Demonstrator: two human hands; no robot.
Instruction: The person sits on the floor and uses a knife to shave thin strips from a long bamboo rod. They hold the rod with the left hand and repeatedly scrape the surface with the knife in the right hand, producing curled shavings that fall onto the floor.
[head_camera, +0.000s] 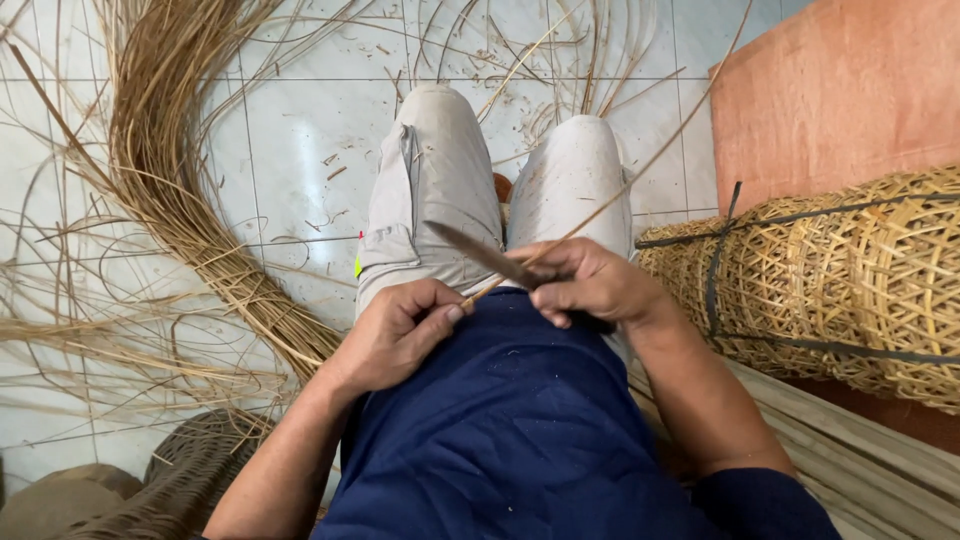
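Left hand (395, 335) fingers pinch rattan strip (600, 205); right hand (590, 285) apparently clenched round knife (480, 252)

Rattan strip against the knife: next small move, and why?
Probably draw the rattan strip a little further toward the body with the left hand, blade held steady. The right hand grips the knife with its edge laid on the strip just ahead of the left fingers' pinch, and most of the strip beyond the knees looks unworked.
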